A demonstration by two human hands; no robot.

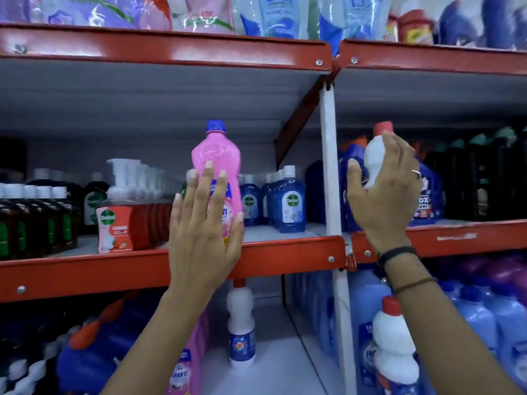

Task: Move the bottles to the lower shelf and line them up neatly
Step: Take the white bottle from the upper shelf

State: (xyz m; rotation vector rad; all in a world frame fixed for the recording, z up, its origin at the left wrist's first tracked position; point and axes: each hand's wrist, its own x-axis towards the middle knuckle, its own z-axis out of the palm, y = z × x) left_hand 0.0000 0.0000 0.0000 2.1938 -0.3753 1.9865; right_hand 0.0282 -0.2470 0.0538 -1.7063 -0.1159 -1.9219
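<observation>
A pink bottle (pixel 216 161) with a blue cap stands upright at the front of the middle shelf (pixel 288 252). My left hand (pixel 204 223) wraps around its lower half. To the right of the white upright post, my right hand (pixel 383 192) grips a white bottle (pixel 375 155) with a red cap, held upright over the middle shelf. On the lower shelf (pixel 273 366) stand a white red-capped bottle (pixel 241 323) near the middle, another white bottle (pixel 393 346) at the right front, and a pink bottle (pixel 185 369) partly hidden by my left forearm.
The middle shelf holds brown bottles (pixel 34 218), red pump soaps (pixel 119 223), small blue bottles (pixel 285 198) and dark blue bottles (pixel 427 195). A white post (pixel 332 178) splits the bays. Pale blue jugs (pixel 484 317) fill the lower right. Refill pouches (pixel 199 12) line the top shelf.
</observation>
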